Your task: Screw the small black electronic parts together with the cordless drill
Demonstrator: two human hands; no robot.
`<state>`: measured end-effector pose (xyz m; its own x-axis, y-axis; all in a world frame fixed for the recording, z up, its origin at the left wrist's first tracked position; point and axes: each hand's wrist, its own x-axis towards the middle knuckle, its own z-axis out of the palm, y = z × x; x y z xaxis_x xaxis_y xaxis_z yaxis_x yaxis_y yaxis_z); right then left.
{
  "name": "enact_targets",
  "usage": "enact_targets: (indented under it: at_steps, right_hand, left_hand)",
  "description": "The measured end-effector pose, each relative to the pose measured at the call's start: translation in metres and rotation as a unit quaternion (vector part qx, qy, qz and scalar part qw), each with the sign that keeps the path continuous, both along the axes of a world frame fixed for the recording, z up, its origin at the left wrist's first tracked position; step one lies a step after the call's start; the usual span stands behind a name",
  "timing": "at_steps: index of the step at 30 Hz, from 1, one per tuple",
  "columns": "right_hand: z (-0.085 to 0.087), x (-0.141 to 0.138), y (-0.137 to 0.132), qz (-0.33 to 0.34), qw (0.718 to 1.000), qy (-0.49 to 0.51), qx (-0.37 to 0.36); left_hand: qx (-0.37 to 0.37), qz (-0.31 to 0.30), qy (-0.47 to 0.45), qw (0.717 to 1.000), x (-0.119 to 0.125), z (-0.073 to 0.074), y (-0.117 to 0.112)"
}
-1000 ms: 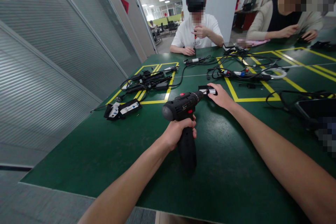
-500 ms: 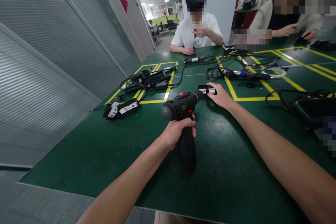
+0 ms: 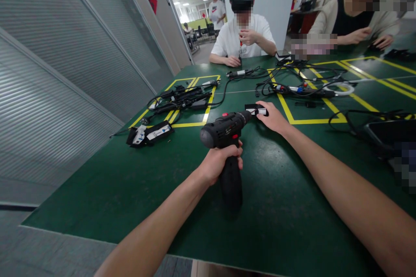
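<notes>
My left hand (image 3: 219, 162) is wrapped round the grip of a black cordless drill (image 3: 224, 132), which points away from me over the green table (image 3: 130, 190). The drill's tip meets a small black block with a white label (image 3: 255, 109). My right hand (image 3: 273, 117) presses down on that block, fingers closed over its right end, holding it against the table.
A black labelled adapter (image 3: 149, 133) lies to the left. Tangled black cables and chargers (image 3: 182, 97) fill a yellow-taped box beyond it. More cables and a white ring (image 3: 341, 89) lie right. A dark tablet (image 3: 386, 132) sits at right. Two people work at the far side.
My hands and the drill have stayed almost still. A person in a white shirt has come into view in the far corridor.
</notes>
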<state>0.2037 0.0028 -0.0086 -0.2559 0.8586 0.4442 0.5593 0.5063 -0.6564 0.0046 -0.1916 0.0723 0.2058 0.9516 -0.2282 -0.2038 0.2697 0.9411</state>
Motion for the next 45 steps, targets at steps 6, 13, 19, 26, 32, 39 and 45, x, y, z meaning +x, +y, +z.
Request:
enact_targets:
  at_steps: [6, 13, 19, 26, 32, 39, 45]
  right_hand:
    - [-0.0028, -0.0017, 0.0023, -0.01, 1.0, 0.013, 0.0]
    - [-0.0044, -0.0024, 0.0028, -0.016, 1.0, 0.022, 0.003]
    - [-0.0032, -0.0021, 0.0016, -0.016, 1.0, 0.021, 0.006]
    - [-0.002, -0.0017, 0.0012, -0.016, 1.0, 0.018, 0.007]
    - [-0.0025, -0.0015, 0.002, -0.014, 1.0, 0.018, 0.011]
    - [-0.0039, -0.002, 0.002, -0.013, 1.0, 0.024, 0.011]
    - [-0.005, -0.0022, 0.003, -0.014, 0.999, 0.028, 0.009]
  left_hand:
    - [0.001, 0.001, 0.014, 1.0, -0.0001, 0.0023, -0.0003]
    - [0.004, 0.001, 0.033, 0.999, 0.0007, 0.0066, -0.0009]
    - [0.025, 0.001, 0.027, 0.999, 0.0002, 0.0022, -0.0012]
    - [0.01, -0.002, 0.01, 1.0, 0.0, 0.0006, -0.0011]
    - [0.015, -0.004, 0.012, 1.0, -0.0011, -0.0026, -0.0001]
    - [0.014, -0.009, 0.006, 1.0, -0.001, -0.0019, -0.0003]
    - [0.01, -0.002, 0.011, 1.0, -0.0006, -0.0006, -0.0002]
